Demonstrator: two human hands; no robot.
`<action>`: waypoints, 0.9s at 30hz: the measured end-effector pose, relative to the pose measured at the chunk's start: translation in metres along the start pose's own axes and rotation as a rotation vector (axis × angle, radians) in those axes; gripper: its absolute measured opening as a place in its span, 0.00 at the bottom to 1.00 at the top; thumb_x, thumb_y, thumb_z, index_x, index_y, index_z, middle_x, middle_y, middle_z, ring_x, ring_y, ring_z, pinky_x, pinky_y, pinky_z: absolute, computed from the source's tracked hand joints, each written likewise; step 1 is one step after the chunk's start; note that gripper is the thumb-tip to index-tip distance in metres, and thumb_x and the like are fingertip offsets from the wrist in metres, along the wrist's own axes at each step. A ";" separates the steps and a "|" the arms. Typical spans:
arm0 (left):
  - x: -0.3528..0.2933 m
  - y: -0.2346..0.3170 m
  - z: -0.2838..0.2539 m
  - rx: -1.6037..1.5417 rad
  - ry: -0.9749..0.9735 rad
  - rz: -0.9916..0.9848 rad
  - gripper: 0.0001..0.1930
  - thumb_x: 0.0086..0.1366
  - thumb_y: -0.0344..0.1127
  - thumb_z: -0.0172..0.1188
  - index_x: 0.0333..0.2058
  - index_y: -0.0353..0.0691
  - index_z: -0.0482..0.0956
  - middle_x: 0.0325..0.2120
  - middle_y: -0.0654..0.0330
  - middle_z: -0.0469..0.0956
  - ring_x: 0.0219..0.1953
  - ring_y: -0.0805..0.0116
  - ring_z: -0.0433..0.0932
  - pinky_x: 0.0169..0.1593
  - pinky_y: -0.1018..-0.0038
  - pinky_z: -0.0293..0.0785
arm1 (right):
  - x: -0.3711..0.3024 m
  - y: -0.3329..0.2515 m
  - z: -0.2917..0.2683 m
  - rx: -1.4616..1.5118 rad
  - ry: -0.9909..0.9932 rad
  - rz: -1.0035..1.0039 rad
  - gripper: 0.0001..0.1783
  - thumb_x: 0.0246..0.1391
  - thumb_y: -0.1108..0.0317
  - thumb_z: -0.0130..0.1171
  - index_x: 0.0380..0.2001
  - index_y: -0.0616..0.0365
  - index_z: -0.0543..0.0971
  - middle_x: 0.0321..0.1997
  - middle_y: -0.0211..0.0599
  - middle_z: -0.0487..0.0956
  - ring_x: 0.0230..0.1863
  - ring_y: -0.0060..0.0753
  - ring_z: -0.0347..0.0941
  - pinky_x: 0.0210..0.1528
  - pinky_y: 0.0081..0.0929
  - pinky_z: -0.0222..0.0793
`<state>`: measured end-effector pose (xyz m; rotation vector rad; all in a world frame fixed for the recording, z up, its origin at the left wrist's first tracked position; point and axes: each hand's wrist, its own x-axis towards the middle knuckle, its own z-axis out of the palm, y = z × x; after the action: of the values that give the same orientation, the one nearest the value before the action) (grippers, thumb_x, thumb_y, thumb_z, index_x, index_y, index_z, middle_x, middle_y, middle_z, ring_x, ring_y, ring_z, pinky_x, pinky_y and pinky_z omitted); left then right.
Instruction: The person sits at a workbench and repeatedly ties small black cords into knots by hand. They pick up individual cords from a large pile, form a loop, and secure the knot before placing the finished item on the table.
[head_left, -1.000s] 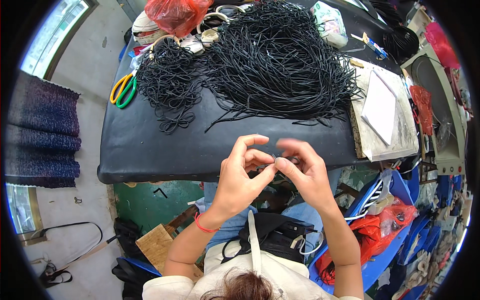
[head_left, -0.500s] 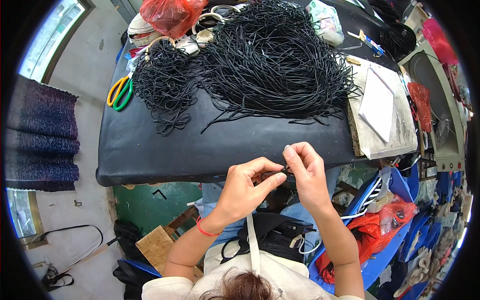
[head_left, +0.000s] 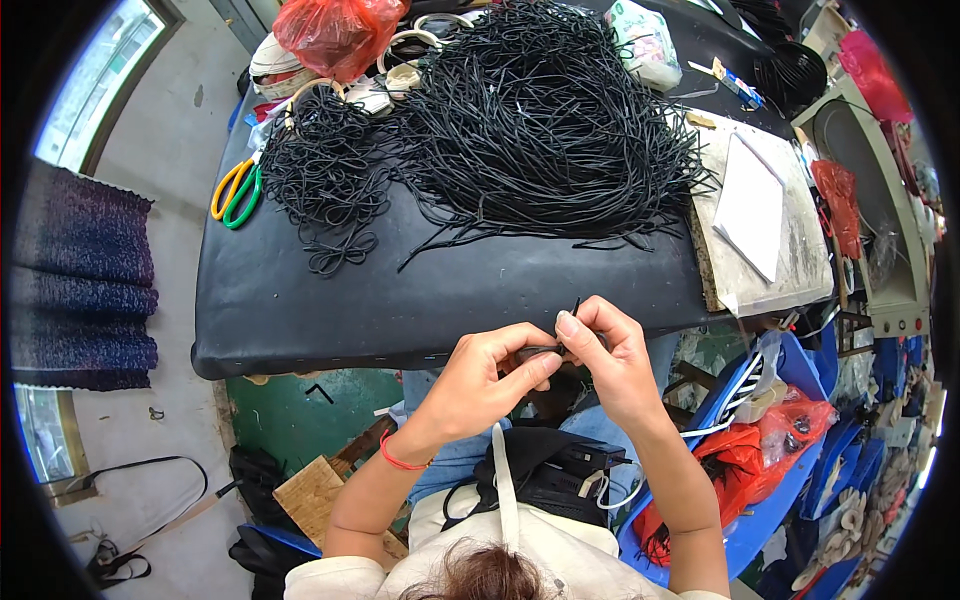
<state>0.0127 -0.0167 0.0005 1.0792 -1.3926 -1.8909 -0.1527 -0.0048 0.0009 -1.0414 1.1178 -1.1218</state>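
Just past the table's near edge, my left hand [head_left: 490,375] and my right hand [head_left: 610,355] meet fingertip to fingertip. Both are closed in a pinch on a thin black cord [head_left: 576,306], whose short end pokes up beside my right thumb. Most of the cord is hidden behind my fingers. Beyond my hands, a big coil of black cords [head_left: 550,130] covers the far middle of the black table [head_left: 450,290]. To its left lies a smaller heap of looped black cords [head_left: 325,170].
Scissors with yellow and green handles [head_left: 238,193] lie at the table's left edge. A worn board [head_left: 705,240] with a white pad [head_left: 750,205] sits at the right. A red plastic bag [head_left: 340,35] rests far left; a blue bin [head_left: 750,530] stands at my right.
Both hands have shifted slightly down and to the left. The cord's end now sticks up above my right fingers. The view has tilted a little.
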 end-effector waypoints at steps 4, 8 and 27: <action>-0.001 -0.009 0.011 -0.059 0.055 0.116 0.07 0.62 0.32 0.55 0.33 0.33 0.76 0.21 0.63 0.75 0.22 0.82 0.68 0.27 0.81 0.67 | 0.002 0.001 0.000 -0.032 0.113 -0.069 0.14 0.54 0.65 0.57 0.18 0.58 0.70 0.17 0.19 0.66 0.20 0.08 0.55 0.22 0.12 0.51; -0.006 -0.011 0.024 0.267 0.134 0.208 0.08 0.62 0.30 0.55 0.37 0.31 0.76 0.28 0.65 0.77 0.27 0.81 0.71 0.31 0.84 0.68 | 0.008 0.014 -0.009 -0.071 0.191 -0.020 0.15 0.53 0.66 0.58 0.16 0.58 0.69 0.16 0.19 0.66 0.19 0.08 0.56 0.21 0.12 0.51; 0.008 0.013 0.036 0.155 0.371 0.176 0.07 0.61 0.30 0.55 0.32 0.31 0.77 0.23 0.65 0.75 0.26 0.81 0.69 0.29 0.84 0.66 | -0.010 -0.026 -0.022 0.024 -0.029 0.060 0.09 0.53 0.68 0.57 0.31 0.64 0.76 0.26 0.30 0.77 0.30 0.17 0.71 0.32 0.17 0.69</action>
<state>-0.0229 -0.0088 0.0153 1.2615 -1.3809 -1.3925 -0.1785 0.0003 0.0243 -0.9962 1.1036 -1.0669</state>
